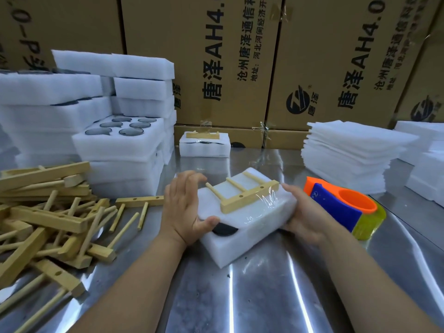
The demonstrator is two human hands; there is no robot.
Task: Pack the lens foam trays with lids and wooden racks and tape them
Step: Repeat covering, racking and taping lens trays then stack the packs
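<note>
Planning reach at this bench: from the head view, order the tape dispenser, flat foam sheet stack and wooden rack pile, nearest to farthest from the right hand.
1. Tape dispenser, just beside the right hand.
2. Foam sheet stack, back right.
3. Wooden rack pile, far left.

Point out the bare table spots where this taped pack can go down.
Bare metal table lies nearest you, in front of the foam pack, and in a strip behind it, between the finished pack and lid stack. Crowded: wooden racks left, tape dispenser right.
</note>
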